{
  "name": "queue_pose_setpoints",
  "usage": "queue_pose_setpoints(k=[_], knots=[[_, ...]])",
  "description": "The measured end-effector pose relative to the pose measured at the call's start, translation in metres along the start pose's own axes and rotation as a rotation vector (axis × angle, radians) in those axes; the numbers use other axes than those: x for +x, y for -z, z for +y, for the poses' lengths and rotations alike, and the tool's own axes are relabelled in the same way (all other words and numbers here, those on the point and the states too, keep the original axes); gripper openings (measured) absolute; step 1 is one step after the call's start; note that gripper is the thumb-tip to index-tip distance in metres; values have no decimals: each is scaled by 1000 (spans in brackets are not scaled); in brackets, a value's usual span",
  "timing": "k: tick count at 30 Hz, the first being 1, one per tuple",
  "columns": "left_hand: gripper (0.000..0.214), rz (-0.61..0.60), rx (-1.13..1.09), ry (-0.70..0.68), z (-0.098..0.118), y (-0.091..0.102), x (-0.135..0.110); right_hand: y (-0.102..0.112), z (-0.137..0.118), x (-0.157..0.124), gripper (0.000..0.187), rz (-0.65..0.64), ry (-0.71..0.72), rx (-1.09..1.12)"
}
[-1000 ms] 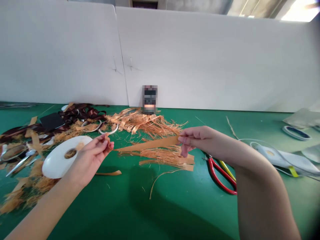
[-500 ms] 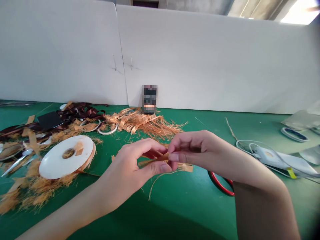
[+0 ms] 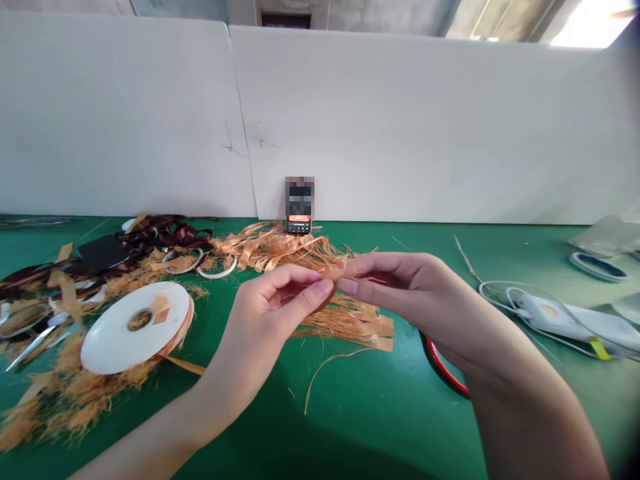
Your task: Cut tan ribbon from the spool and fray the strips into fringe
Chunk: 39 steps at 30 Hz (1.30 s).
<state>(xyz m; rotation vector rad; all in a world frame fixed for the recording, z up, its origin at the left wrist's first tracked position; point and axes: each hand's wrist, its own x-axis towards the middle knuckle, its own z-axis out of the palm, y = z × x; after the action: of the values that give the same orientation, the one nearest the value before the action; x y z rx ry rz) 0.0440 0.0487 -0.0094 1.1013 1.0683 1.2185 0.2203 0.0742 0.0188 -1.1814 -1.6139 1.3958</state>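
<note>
My left hand [image 3: 280,303] pinches one end of a short tan ribbon [image 3: 332,273] between thumb and fingertips. From the other side my right hand [image 3: 395,283] grips the same ribbon, its thumb and finger closed close to the left fingertips. Most of that ribbon is hidden behind the fingers. Below and behind the hands, a bunch of tan ribbon strips with frayed ends [image 3: 357,320] lies on the green table. One loose thread [image 3: 320,373] curls out from it toward me.
To the left lies a white ribbon spool [image 3: 115,327] amid frayed scraps [image 3: 100,387]. Dark brown ribbon [image 3: 175,233], a phone [image 3: 300,203] and a frayed ribbon pile [image 3: 280,247] are behind. A red handle [image 3: 445,370] and a white power strip [image 3: 575,317] sit right.
Both hands have risen slightly off the strips on the table, with the ribbon now held between their fingertips. More of the bunch beneath shows. The whole view has shifted a little.
</note>
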Motion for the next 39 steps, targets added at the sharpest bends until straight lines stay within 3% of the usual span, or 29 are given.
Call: queue_pose_setpoints(k=[5,15,24,33,39], knots=[[11,0,-32,-1,3,0,1,-5,-1,-1,8,-4,-1,-47],[13,-17,-155,52,-1,1,-1,1,-3,-4,3,-22,-66,161],[10,-54,-43,-4,0,1,-1,-3,-2,-4,9,-80,-38,123],[8,-4,-145,-13,-3,1,1,-4,-1,-3,8,-18,-12,121],[25,48,-47,13,1,2,2,1,-3,-4,9,54,-50,122]])
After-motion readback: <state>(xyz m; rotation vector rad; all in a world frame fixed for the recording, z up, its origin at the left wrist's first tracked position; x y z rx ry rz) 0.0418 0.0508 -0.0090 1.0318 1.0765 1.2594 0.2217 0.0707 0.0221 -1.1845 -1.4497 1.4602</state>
